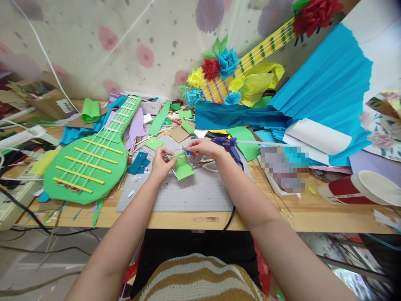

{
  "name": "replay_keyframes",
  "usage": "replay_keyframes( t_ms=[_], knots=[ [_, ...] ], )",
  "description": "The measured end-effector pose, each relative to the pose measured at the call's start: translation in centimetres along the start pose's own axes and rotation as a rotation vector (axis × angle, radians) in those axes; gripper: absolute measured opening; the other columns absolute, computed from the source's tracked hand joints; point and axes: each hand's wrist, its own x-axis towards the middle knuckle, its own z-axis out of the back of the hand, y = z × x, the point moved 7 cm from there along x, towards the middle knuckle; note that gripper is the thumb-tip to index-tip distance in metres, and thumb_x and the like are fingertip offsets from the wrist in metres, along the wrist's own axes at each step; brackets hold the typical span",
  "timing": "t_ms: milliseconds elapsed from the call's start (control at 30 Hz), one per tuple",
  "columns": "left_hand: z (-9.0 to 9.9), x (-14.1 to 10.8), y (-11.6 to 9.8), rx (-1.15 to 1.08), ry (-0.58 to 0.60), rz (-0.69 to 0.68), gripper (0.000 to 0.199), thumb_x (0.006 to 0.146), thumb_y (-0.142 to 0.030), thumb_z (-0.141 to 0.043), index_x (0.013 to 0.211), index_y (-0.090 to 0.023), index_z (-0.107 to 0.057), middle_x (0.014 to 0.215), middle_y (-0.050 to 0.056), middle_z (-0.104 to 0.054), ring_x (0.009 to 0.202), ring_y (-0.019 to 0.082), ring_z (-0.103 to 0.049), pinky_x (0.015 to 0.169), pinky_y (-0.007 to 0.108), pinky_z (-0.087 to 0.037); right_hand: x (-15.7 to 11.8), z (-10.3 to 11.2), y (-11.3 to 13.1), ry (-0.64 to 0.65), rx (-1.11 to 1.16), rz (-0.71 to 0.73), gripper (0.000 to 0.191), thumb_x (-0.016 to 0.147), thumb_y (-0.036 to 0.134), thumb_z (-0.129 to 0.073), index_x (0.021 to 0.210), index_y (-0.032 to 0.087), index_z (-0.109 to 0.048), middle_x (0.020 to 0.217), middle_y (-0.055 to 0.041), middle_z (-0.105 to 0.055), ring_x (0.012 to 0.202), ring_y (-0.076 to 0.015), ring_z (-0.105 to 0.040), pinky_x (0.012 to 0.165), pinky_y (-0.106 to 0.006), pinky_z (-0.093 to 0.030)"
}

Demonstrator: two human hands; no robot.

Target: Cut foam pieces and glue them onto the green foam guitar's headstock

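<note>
Over the grey cutting mat (200, 200) I hold up a small folded piece of green paper (184, 168). My left hand (162, 162) pinches its left side between thumb and fingers. At the upper right edge of the paper, my right hand (202, 149) has its fingertips closed together. A small blue bit shows by those fingertips, but what they grip is too small to make out. Pale thin lines run across the top of the piece between both hands. Scissors (209, 164) lie partly hidden under my right wrist, and a blue glue gun (230, 146) lies behind my right forearm.
A green paper lute (87, 167) lies at the left. Behind the mat are paper scraps (160, 119) and a dark blue crepe strip (232, 116). A flower-trimmed yellow instrument (247, 62) leans on the wall. To the right are bright blue crepe paper (328, 88) and a tipped paper cup (354, 188).
</note>
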Motion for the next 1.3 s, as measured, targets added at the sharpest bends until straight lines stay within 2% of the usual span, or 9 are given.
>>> replay_keyframes(
  t_ms=[167,333,767,1300],
  knots=[
    [-0.01,0.01,0.11,-0.002,0.013,0.004,0.035,0.059,-0.02,-0.065,0.081,-0.02,-0.038,0.079,-0.002,-0.055,0.062,0.006,-0.05,0.054,0.018,-0.038,-0.3,-0.18,0.0,-0.023,0.128,0.001,0.013,0.07,0.003,-0.06,0.062,0.013,-0.059,0.059,0.0009,-0.057,0.055,-0.0062,-0.052,0.055,-0.018,-0.046],
    [-0.08,-0.02,-0.04,0.0,0.017,0.007,0.036,0.058,-0.02,-0.066,0.08,-0.02,-0.038,0.079,-0.002,-0.056,0.064,0.007,-0.051,0.056,0.019,-0.038,-0.51,-0.23,0.06,-0.032,0.165,0.015,0.013,0.068,0.001,-0.06,0.063,0.013,-0.058,0.059,0.0012,-0.056,0.056,-0.0066,-0.053,0.055,-0.018,-0.047],
    [-0.24,-0.1,-0.52,-0.001,-0.003,0.001,0.039,0.056,-0.021,-0.068,0.079,-0.021,-0.037,0.077,-0.002,-0.057,0.058,0.007,-0.046,0.053,0.02,-0.035,0.14,-0.07,0.13,-0.084,0.059,0.058,0.011,0.067,0.005,-0.061,0.062,0.014,-0.056,0.057,0.0027,-0.056,0.053,-0.0055,-0.051,0.054,-0.017,-0.045],
    [-0.22,-0.09,-0.74,-0.062,-0.03,0.003,0.038,0.058,-0.022,-0.067,0.08,-0.021,-0.036,0.073,-0.003,-0.058,0.063,0.008,-0.052,0.059,0.021,-0.039,0.17,-0.3,0.3,-0.098,0.048,0.082,0.011,0.068,0.008,-0.059,0.063,0.015,-0.054,0.062,0.0003,-0.059,0.059,-0.0073,-0.054,0.057,-0.018,-0.047]
  ],
)
